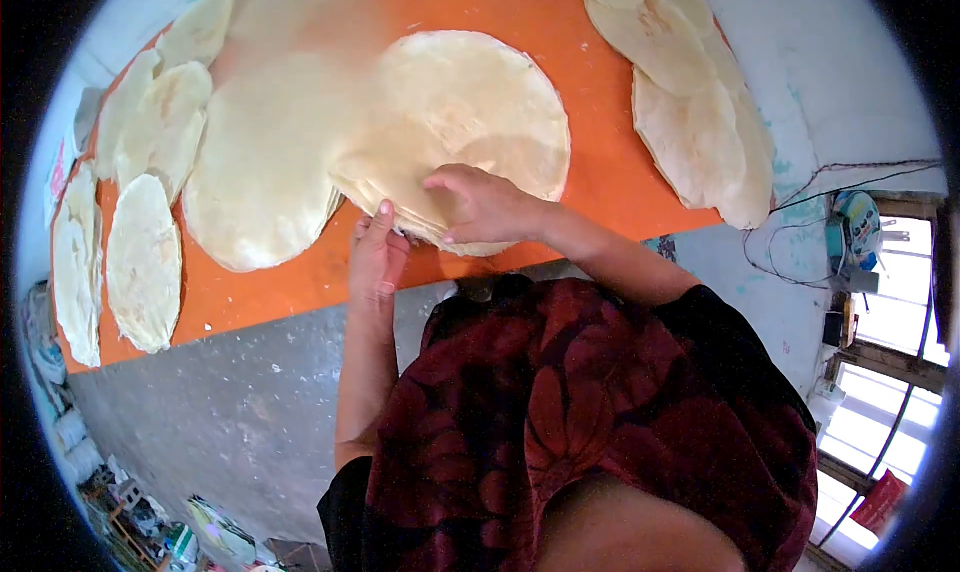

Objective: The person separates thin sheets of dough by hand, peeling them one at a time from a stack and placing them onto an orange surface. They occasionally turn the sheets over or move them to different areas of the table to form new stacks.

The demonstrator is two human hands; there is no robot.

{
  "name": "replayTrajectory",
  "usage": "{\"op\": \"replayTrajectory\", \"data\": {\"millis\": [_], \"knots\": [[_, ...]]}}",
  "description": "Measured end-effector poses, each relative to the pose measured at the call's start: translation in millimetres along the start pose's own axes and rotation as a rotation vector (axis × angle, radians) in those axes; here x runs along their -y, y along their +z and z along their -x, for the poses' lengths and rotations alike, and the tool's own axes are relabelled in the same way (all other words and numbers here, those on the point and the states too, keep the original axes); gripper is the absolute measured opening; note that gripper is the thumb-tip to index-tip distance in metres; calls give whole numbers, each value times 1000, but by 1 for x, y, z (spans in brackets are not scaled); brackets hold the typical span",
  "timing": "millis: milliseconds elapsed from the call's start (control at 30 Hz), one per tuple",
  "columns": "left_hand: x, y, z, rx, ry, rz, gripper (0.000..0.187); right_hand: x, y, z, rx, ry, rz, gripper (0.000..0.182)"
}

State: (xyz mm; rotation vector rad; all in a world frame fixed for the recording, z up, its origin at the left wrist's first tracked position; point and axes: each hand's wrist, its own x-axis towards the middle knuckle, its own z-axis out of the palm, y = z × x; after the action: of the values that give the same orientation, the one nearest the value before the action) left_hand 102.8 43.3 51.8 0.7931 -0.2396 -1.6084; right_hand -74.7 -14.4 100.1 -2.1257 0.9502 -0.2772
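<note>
In the head view, a round pale flatbread (480,82) lies on the orange table, with a folded bundle of thin flatbread (385,177) over its near left part. My left hand (375,250) grips the near left corner of the folded flatbread, thumb on top and fingers beneath. My right hand (490,207) curves over the right side of the same bundle, its index finger and thumb pressed against the layers. To the left, a large stack of flatbreads (265,172) reaches close to the table's front edge.
Folded flatbreads (145,262) line the left end of the orange table (600,187). Another overlapping pile of flatbreads (690,122) lies at the right end by the wall. Cables (800,197) hang near a window (890,402). Assorted items (130,502) sit on the floor at lower left.
</note>
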Motion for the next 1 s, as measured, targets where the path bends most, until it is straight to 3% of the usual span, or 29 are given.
{"op": "replayTrajectory", "data": {"millis": [267, 367, 467, 567, 700, 833, 933, 1000], "knots": [[-4, -4, -5, 43, -55, -61, 46, -7, -14, 5, 76, 80, -237, 53], [-5, -5, -6, 67, -57, -43, 44, -16, -14, 6, 71, 147, -344, 33], [-6, -6, -6, 69, -61, -51, 42, -28, -4, 8, -65, -72, -213, 14], [-4, -7, -7, 61, -42, -41, 42, -30, -7, 4, -267, 173, -296, 6], [-5, -1, -2, 31, -18, -31, 43, -41, -19, 1, -480, 434, -638, 13], [-6, 0, -4, 62, -35, -42, 44, -19, 0, 4, -342, 123, -213, 28], [-6, 13, -3, 38, 13, -17, 36, 15, 3, 6, -281, 25, 98, 33], [-5, 10, -4, 45, 2, -25, 37, 12, -3, 4, -166, 85, 3, 36]]}}
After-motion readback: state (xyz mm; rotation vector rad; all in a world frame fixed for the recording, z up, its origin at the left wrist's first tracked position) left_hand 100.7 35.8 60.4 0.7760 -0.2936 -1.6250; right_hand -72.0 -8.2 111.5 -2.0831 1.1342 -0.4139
